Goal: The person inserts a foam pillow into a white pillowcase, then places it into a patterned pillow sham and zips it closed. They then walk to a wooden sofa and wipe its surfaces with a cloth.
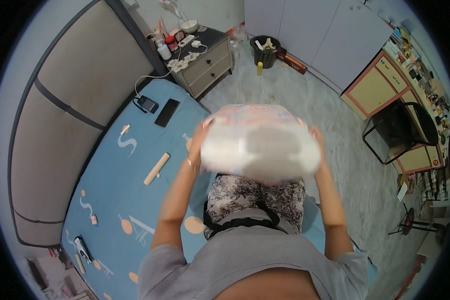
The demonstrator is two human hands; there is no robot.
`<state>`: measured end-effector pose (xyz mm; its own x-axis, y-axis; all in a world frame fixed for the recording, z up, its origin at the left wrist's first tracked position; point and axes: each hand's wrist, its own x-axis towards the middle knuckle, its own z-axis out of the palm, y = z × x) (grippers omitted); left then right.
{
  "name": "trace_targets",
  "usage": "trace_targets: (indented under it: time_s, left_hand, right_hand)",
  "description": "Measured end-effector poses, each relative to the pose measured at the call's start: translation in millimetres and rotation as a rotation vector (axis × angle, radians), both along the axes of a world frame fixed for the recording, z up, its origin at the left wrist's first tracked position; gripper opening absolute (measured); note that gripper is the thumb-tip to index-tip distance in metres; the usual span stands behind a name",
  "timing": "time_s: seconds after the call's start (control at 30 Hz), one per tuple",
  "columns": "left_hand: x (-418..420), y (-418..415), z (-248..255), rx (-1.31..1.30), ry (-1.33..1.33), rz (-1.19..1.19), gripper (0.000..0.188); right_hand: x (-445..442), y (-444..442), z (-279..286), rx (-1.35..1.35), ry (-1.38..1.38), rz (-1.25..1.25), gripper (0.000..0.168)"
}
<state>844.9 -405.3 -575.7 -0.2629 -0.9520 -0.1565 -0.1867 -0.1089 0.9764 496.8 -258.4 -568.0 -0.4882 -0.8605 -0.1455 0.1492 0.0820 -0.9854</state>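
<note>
A blurred soft bundle (225, 150), white across its near face and pink-patterned along its far edge, is held up in front of my lap. It looks like a pillow or folded fabric; the blur hides which. My left hand (198, 140) grips its left end, and a clear bracelet circles that wrist. At the opposite end, my right hand (317, 138) holds on, its fingers partly hidden by the bundle. A shadow falls over the right half of the white face. Below it are my patterned trousers (232, 191), as I sit at the bed's edge.
On the blue bed sheet (135, 195) lie a black smartphone (167, 113), a small dark device (148, 104) and a cream stick-like object (157, 168). Beyond stand a grey nightstand (206, 62), a black waste bin (264, 56), a black chair (397, 123) and a cluttered desk (375, 88).
</note>
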Motion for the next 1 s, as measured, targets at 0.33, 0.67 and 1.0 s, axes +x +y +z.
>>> trace_targets:
  time_s: [0.33, 0.67, 1.0]
  left_hand:
    - [-49.9, -62.7, 113.2, 0.203, 0.491, -0.081, 0.023]
    - [4.8, 28.5, 107.2, -0.257, -0.301, -0.203, 0.023]
    - [38.7, 113.5, 129.0, -0.142, -0.544, -0.912, 0.039]
  right_hand:
    - [-48.1, -71.9, 103.2, -0.255, 0.083, -0.254, 0.022]
    - [-55.9, 41.4, 83.9, -0.002, 0.313, -0.006, 0.017]
    - [-8.6, 146.8, 96.1, 0.168, 1.1, 0.406, 0.016]
